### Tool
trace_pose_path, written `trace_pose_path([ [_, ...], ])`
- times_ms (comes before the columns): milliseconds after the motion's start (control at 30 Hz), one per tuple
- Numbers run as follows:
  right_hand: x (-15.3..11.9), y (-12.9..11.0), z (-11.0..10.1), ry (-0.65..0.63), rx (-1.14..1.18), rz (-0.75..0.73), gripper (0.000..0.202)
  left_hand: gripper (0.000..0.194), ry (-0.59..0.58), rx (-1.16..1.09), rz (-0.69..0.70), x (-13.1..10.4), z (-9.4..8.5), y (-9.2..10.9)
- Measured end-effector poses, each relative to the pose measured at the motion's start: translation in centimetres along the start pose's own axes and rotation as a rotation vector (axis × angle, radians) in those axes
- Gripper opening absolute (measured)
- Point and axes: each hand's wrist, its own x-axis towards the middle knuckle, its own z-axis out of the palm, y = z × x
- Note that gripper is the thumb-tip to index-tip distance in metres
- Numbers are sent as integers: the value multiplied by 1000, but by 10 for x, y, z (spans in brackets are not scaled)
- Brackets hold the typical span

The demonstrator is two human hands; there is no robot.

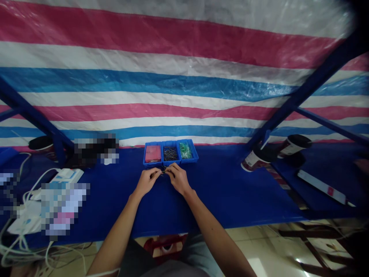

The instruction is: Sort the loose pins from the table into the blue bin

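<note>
My left hand (pixel 148 180) is closed, thumb and fingertips pinched together over the blue table. Facing it, my right hand (pixel 178 179) pinches too, its fingertips almost meeting the left ones. Between them is a thin dark and yellowish piece (pixel 163 171), too small to make out and partly hidden by the fingers. Just beyond my hands stand three joined blue bins. The left bin holds pink flat pieces (pixel 152 153), the middle one thin dark wire-like pieces (pixel 170 153), and the right one green and clear plastic pieces (pixel 185 150).
On the left lie a white power strip (pixel 69 177) and tangled white cables (pixel 21 246). Dark cup-like tubs (pixel 256 158) stand at the right, near another long white strip (pixel 321 186). Blue frame bars (pixel 288 104) slant up before a striped plastic sheet (pixel 184 84).
</note>
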Motion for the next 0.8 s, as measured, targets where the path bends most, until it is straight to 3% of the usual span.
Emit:
trace_pose_path([
  [800, -1, -8, 0, -103, -73, -30, 20, 35, -8, 0, 30, 0, 0, 0],
])
